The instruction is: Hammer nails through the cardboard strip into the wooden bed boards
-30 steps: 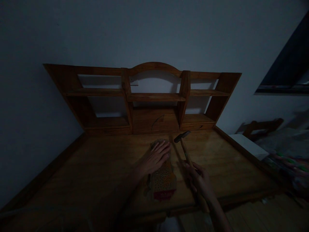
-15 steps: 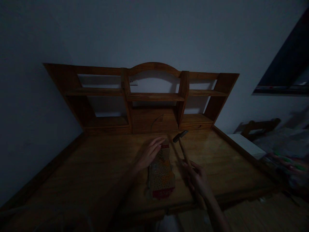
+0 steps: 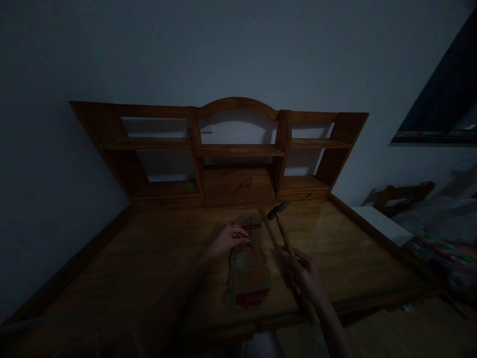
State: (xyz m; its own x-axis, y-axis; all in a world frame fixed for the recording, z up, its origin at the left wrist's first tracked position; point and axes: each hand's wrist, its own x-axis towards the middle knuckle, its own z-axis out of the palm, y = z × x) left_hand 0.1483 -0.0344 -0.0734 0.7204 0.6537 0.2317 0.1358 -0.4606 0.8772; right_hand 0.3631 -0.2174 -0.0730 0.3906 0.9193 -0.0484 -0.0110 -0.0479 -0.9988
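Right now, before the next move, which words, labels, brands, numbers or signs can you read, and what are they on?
None can be read with certainty.
Speckled packaging by the left hand: pale lettering on its lower red band, too dark and blurred to read.
Upper red band: too small and dim to tell.
Hammer in the right hand: no lettering I can make out.

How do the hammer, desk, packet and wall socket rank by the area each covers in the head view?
Largest to smallest:
1. desk
2. packet
3. hammer, partly hidden by the hand gripping it
4. wall socket
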